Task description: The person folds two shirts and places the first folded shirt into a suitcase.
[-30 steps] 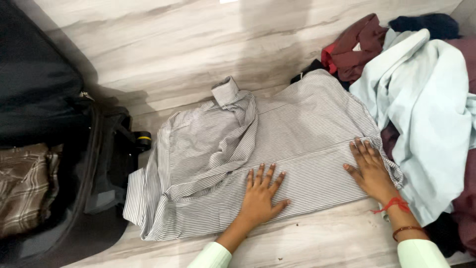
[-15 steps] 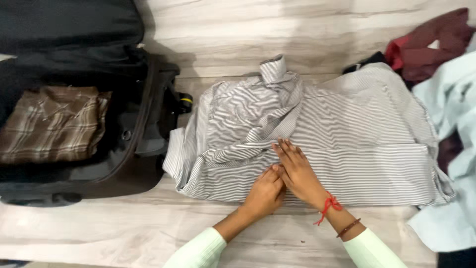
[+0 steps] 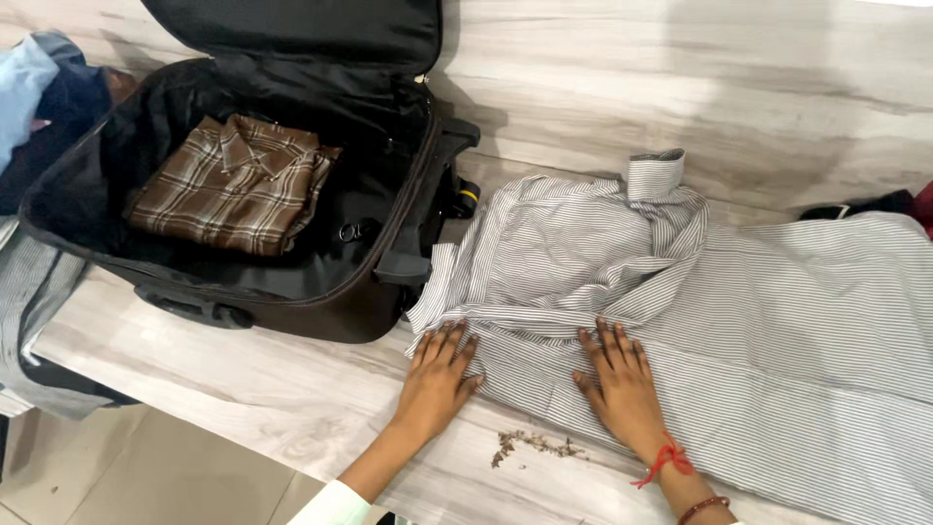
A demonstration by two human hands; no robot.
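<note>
A grey-and-white striped shirt (image 3: 777, 311) lies spread on a pale wood-grain surface, one sleeve folded over its middle with the cuff standing up at the back. My left hand (image 3: 437, 374) lies flat, fingers apart, on the shirt's near left corner. My right hand (image 3: 620, 382), with a red thread and a bangle at the wrist, presses flat on the shirt's lower edge a little to the right. Neither hand grips anything. To the left stands an open black suitcase (image 3: 389, 262) holding a folded brown plaid shirt (image 3: 233, 185).
Small brown crumbs (image 3: 530, 445) lie on the surface (image 3: 777, 87) between my hands. Blue clothing (image 3: 39, 92) sits at the far left behind the suitcase, more striped cloth (image 3: 39, 321) hangs at the left edge, and dark and red garments (image 3: 889, 204) peek in at the right.
The view has swung left, bringing the whole suitcase into sight. My hands have slid left along the shirt's near edge and moved apart, the left one reaching the corner.
</note>
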